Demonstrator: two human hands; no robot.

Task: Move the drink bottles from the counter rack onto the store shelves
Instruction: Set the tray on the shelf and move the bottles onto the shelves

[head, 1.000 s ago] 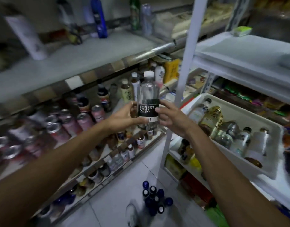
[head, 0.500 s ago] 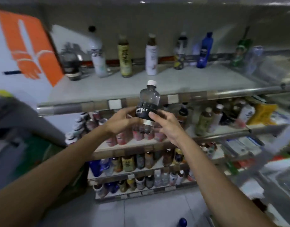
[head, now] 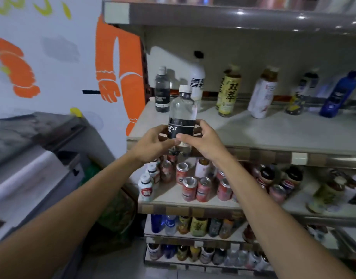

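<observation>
I hold a clear soda bottle (head: 182,111) with a white cap and a black label upright in front of the grey shelf (head: 273,133). My left hand (head: 153,143) grips its lower part from the left, and my right hand (head: 203,140) grips it from the right. The bottle hangs just above the shelf's front left edge. A matching dark-labelled bottle (head: 162,90) stands at the shelf's back left corner.
Along the back of the same shelf stand a white bottle (head: 197,81), a yellow one (head: 228,93), a white and red one (head: 262,95) and a blue one (head: 339,95). Cans (head: 190,188) and bottles fill the lower shelves. A grey counter (head: 32,158) lies left.
The view has swung left from the white counter rack to the shelves and moved closer. Both hands have carried the bottle along, now level with the front left of the grey shelf.
</observation>
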